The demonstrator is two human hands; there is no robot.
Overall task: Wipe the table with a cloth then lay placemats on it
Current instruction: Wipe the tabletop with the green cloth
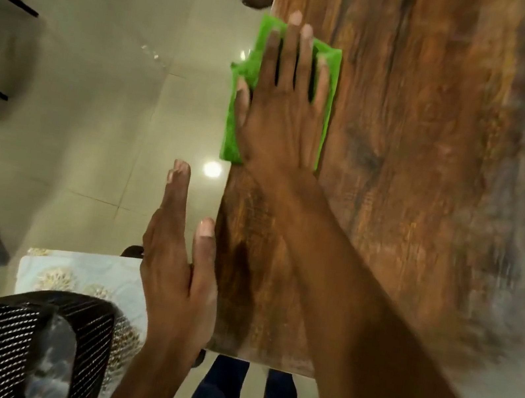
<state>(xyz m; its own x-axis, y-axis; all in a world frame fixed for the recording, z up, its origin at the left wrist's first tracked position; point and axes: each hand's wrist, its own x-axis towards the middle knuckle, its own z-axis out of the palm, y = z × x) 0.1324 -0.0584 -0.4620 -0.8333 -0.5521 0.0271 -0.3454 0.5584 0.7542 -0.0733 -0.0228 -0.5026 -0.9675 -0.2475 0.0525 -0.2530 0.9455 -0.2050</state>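
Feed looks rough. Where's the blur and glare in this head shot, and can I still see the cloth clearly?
Head view: the table smears with motion blur toward its right side; a ceiling light glares off the floor tiles; the left edge is blurred too. The green cloth under the flat right hand stays fairly sharp, as does the left hand.

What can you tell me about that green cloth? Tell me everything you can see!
The green cloth is bright lime green, looks soft and thin, and seems folded into a rough rectangle. It lies flat at the left edge of the brown wooden table, and its left side hangs a little past that edge over the pale floor. The right hand presses down on it with straight, spread fingers, covering most of its middle, so only its borders show. The left hand does not touch it.
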